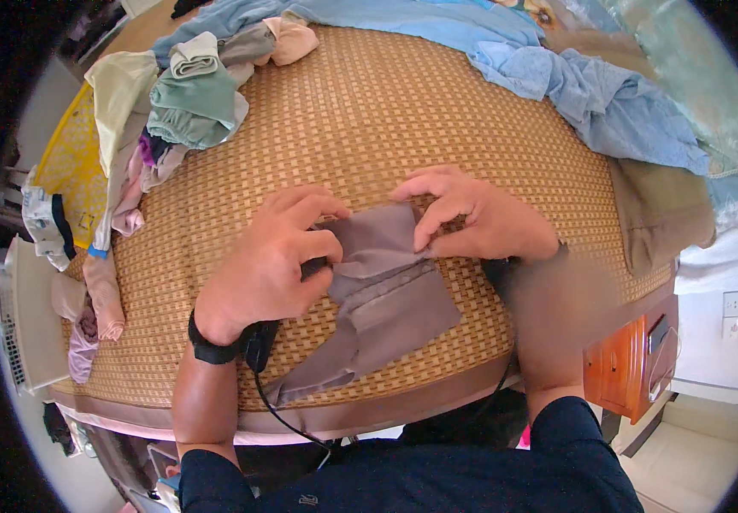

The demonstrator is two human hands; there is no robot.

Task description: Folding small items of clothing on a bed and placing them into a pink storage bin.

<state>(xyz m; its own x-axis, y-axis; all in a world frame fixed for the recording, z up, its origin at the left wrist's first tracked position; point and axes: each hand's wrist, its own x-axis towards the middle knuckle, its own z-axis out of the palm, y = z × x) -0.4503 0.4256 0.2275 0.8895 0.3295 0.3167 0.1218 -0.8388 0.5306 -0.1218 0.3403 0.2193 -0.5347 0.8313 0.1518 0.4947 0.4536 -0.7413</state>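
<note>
A mauve-grey garment [395, 299] with a gathered seam across it lies partly folded on the woven mat, and its exact kind does not show. My left hand [279, 252] has its fingers curled round the upper left edge of the cloth. At the upper right edge, my right hand [472, 214] pinches the fabric between thumb and fingers. A narrower end of the garment trails toward the mat's near edge. Each wrist wears a black strap, and a cable runs down from the left one.
The tan woven mat [369, 120] covers the bed. Mixed clothes, among them a green garment [189, 107], lie at the far left beside a yellow bag [76, 167]. Blue cloth [625, 111] and brown fabric [664, 214] lie at the right. A wooden cabinet [615, 368] stands beyond.
</note>
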